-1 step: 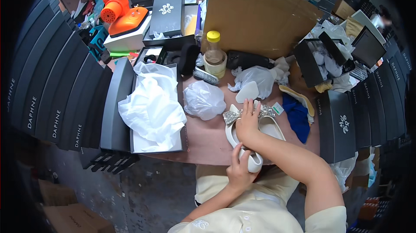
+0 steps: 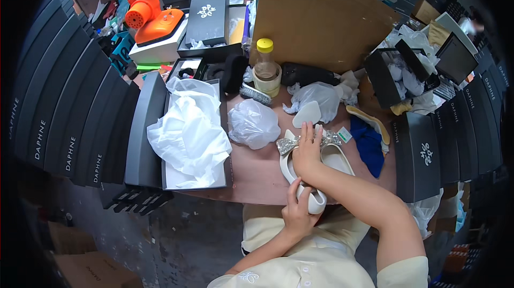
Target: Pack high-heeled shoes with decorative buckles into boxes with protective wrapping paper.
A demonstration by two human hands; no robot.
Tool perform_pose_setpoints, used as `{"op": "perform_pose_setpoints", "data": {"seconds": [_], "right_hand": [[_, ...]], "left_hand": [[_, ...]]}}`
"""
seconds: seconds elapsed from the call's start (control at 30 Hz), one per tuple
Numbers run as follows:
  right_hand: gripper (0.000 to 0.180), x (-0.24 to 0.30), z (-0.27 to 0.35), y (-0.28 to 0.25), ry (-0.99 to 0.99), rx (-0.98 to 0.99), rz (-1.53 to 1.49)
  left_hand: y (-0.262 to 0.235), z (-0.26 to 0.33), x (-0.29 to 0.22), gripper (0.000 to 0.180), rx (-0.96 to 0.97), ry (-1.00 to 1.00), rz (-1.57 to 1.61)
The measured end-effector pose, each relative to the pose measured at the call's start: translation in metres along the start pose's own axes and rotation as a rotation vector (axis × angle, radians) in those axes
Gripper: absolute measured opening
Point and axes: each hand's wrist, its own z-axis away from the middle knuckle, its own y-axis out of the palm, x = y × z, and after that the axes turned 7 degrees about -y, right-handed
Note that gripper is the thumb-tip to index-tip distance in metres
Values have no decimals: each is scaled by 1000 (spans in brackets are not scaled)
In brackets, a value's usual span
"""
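A white flat shoe (image 2: 317, 201) with a silver glittery bow lies toe-away at the table's front edge. My left hand (image 2: 299, 214) is closed round its heel, which overhangs the edge. Over the front of this shoe lies my right hand (image 2: 308, 156), its fingers stretched out across the bow; its thumb is hidden. A second white shoe (image 2: 342, 160) with a matching bow sits close beside it on the right. Just beyond my fingertips is a flat, rounded white piece (image 2: 307, 114). A small white-and-green tag (image 2: 344, 135) rests next to the second shoe's bow.
Left of the shoes are a ball of white tissue (image 2: 253, 123) and an open shoebox (image 2: 227, 167) with crumpled white paper. Behind stand a yellow-capped bottle (image 2: 264, 65), a brush (image 2: 255, 94) and a large carton (image 2: 321, 20). A blue cloth (image 2: 367, 146) lies right; dark shoeboxes (image 2: 417, 156) flank both sides.
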Motion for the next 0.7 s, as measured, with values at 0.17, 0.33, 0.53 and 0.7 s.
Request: {"op": "perform_pose_setpoints", "data": {"seconds": [0.17, 0.33, 0.53, 0.7], "right_hand": [[33, 5, 2, 1, -51, 25, 4], [45, 9, 1, -3, 12, 93, 22], [31, 10, -6, 16, 44, -95, -149], [31, -16, 10, 11, -168, -78, -232]], "left_hand": [[5, 9, 6, 69, -23, 28, 32], [5, 10, 9, 71, -33, 40, 45], [5, 6, 14, 74, -66, 54, 42], [-2, 6, 19, 75, -49, 42, 71]]}}
